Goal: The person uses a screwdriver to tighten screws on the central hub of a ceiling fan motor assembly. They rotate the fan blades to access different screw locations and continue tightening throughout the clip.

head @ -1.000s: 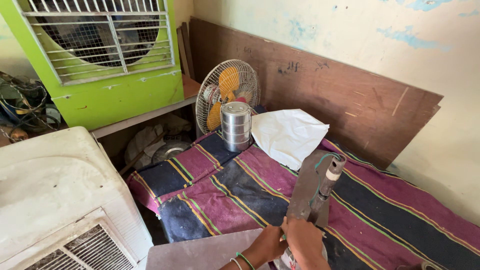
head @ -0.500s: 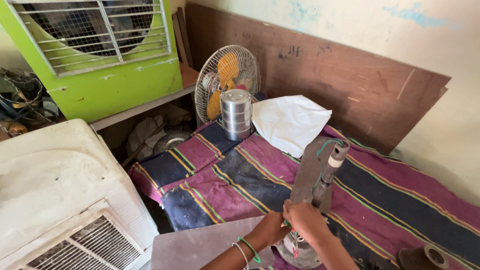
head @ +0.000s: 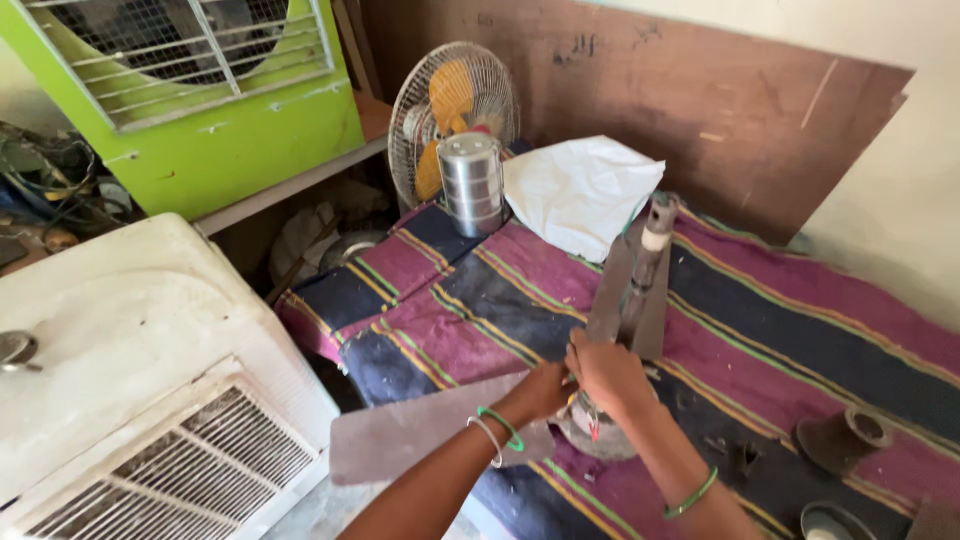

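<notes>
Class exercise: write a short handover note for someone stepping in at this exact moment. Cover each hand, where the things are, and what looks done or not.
Left hand and right hand both grip the ceiling fan motor at its hub, on the striped cloth.
Its down rod tilts up and away; a grey blade still sticks out to the left.
A brown canopy cup lies loose to the right; a steel tiffin stands by the table fan.
Motor housing is still closed.

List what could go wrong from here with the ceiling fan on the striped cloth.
The fan motor rests on soft striped cloth with its downrod pointing up; it might tip while both hands work at its hub. The left hand and right hand sit close to the thin blade edges, so a slip could nick a finger. Small loose parts on the cloth could roll away or get lost in its folds.
</notes>
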